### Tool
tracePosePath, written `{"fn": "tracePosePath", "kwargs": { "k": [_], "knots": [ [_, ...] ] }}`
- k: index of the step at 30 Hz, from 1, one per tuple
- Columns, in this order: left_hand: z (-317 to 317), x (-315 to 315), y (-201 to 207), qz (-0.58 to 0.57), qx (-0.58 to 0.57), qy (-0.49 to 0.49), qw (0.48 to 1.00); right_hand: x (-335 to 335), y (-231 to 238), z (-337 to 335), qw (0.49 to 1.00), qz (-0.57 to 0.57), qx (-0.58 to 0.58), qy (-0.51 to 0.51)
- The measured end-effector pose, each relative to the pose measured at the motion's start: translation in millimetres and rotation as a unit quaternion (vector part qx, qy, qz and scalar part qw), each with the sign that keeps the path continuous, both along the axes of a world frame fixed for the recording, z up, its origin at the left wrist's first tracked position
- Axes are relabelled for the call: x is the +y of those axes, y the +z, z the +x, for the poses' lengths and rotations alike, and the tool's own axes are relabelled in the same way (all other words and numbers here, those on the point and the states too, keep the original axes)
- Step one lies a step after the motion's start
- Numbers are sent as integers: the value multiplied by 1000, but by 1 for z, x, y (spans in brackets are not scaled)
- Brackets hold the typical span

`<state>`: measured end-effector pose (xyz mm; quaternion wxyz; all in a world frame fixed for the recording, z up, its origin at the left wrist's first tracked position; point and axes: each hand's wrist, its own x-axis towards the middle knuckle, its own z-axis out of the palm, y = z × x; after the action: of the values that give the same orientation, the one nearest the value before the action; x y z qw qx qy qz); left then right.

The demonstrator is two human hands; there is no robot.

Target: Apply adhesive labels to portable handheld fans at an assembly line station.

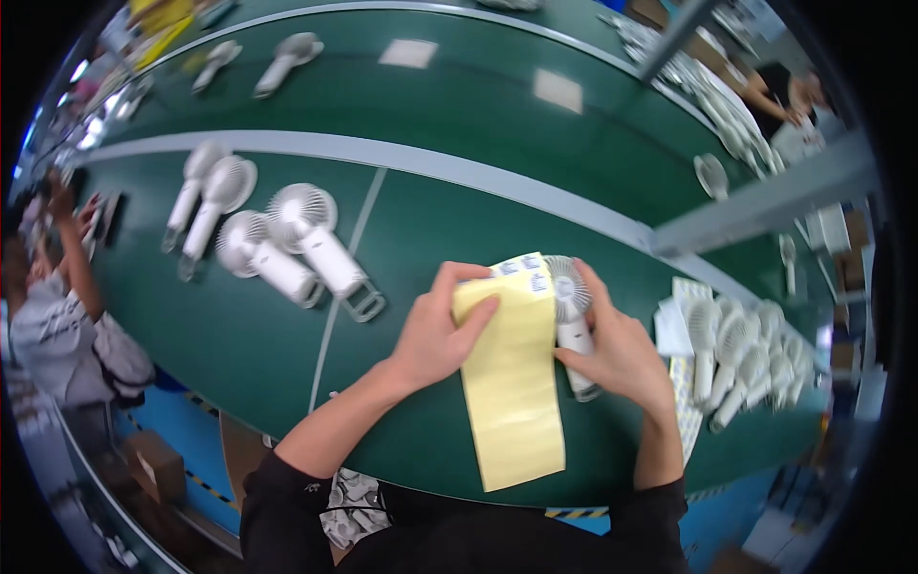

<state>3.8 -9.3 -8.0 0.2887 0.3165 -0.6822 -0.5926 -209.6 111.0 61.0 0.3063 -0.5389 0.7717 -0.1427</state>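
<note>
My left hand (442, 330) pinches a long yellow sticker sheet (516, 402) between thumb and fingers. A few small printed labels show along the sheet's far end; the rest of its facing side is plain. Just right of the sheet, my right hand (617, 349) is closed around a white handheld fan (575, 335), its round grille pointing away from me and its handle toward me. The sheet's far corner lies against or very near the fan's grille; I cannot tell whether they touch.
Several white fans (304, 225) lie on the green table (421, 230) at left. More fans (736, 349) crowd together at right, beside label sheets (685, 383). A grey post (765, 196) rises at right, and a conveyor (478, 96) runs beyond the table. Another person (67, 335) works at far left.
</note>
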Motion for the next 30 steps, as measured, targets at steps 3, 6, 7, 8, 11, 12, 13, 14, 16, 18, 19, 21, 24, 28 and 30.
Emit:
{"fn": "tracePosePath", "kwargs": {
  "k": [3, 6, 7, 8, 11, 12, 13, 14, 16, 18, 19, 21, 24, 28, 30],
  "knots": [
    [5, -3, 3, -4, 11, 49, 999, -44, -3, -24, 996, -64, -67, 1],
    [7, -2, -4, -46, 13, 51, 998, -128, -24, -53, 977, -197, -4, -78],
    [6, -1, -3, -61, 5, 44, 997, -151, -34, -63, 953, -279, 47, -106],
    [2, 0, 0, -56, 1, 27, 998, -166, -34, -67, 950, -285, 54, -111],
    [-2, 1, -1, -41, -17, 3, 999, -202, -22, -18, 836, -440, 328, -11],
    [-1, 1, -8, -69, -4, 12, 998, -203, -10, 22, 880, -412, 236, 19],
    [-2, 1, -12, -73, -2, 7, 997, -206, -10, 52, 885, -408, 196, 107],
    [10, -1, -20, -108, -22, 30, 993, -202, 6, 106, 943, -277, 123, 135],
    [7, -8, -34, -194, 50, -23, 979, -198, -20, 155, 954, -217, 68, 194],
    [6, -4, -29, -132, -2, -4, 991, -196, -36, 170, 946, -225, 69, 222],
    [5, -3, -13, -57, -39, -9, 998, -198, -44, 172, 956, -189, 23, 222],
    [3, -9, -31, -114, 51, -10, 992, -209, -54, 168, 963, -127, -40, 235],
    [5, -10, -25, -101, -11, -18, 995, -213, -45, 145, 973, -52, -156, 161],
    [1, -4, -6, -73, -40, -6, 997, -196, -38, 97, 930, -12, -360, 77],
    [3, -2, -4, -76, -28, 10, 997, -181, -26, 77, 921, -18, -385, 54]
  ]
}}
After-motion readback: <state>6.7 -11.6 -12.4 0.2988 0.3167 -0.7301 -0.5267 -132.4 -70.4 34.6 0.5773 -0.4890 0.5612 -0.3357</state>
